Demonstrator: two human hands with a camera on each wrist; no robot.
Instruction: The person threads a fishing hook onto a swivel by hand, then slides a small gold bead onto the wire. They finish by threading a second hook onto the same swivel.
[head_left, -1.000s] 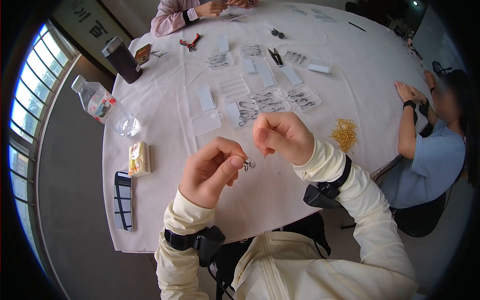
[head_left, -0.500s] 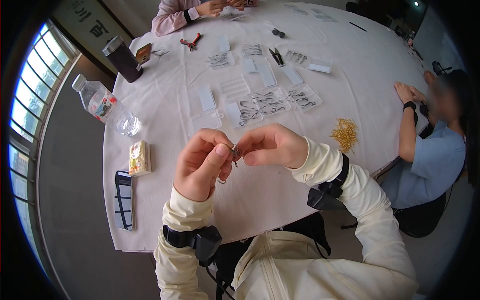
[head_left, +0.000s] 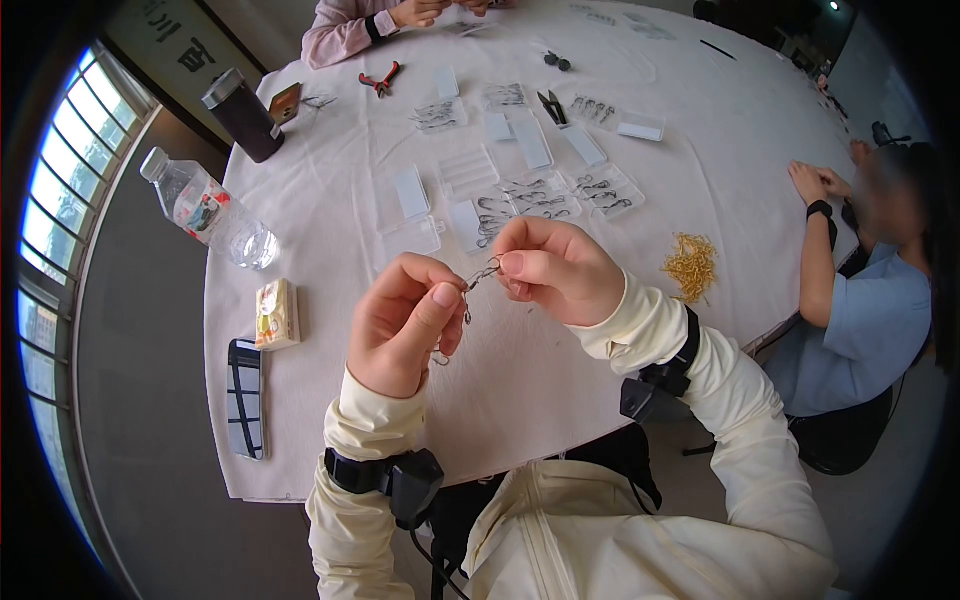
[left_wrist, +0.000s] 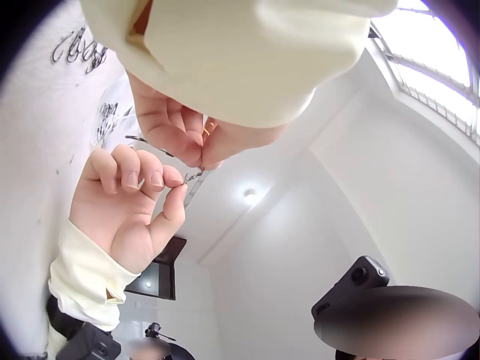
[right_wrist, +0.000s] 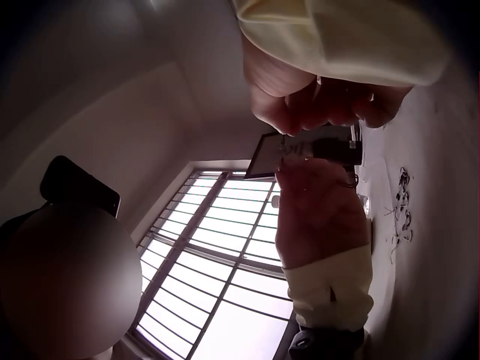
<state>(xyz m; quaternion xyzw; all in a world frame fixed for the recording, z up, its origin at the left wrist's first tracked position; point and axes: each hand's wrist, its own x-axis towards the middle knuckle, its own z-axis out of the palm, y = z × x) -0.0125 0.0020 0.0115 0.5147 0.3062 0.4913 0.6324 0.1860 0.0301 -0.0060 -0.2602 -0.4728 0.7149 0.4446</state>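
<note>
In the head view my left hand (head_left: 400, 330) pinches a dark fishing hook with small metal links (head_left: 482, 277) between thumb and forefinger. A curved hook end hangs below that palm. My right hand (head_left: 560, 272) pinches the other end of the links, so they stretch across the short gap between the fingertips. The left wrist view shows the right hand (left_wrist: 131, 202) with thumb and forefinger meeting on the links (left_wrist: 196, 176), its other fingers loosely curled. Both hands are held over the white tablecloth (head_left: 600, 400). In the right wrist view they appear dark.
Beyond my hands lie clear plastic boxes (head_left: 411, 238) with dark hooks (head_left: 540, 205). A gold pile of small pieces (head_left: 690, 268) is at right. Red-handled pliers (head_left: 380, 80), a bottle (head_left: 215, 215), a tissue pack (head_left: 277, 314) and a phone (head_left: 246, 400) lie left. Two people sit around.
My right hand came in from the right to meet the left hand's fingers, then drew back slightly up and right, pulling the links out between them. The left hand shifted slightly left.
</note>
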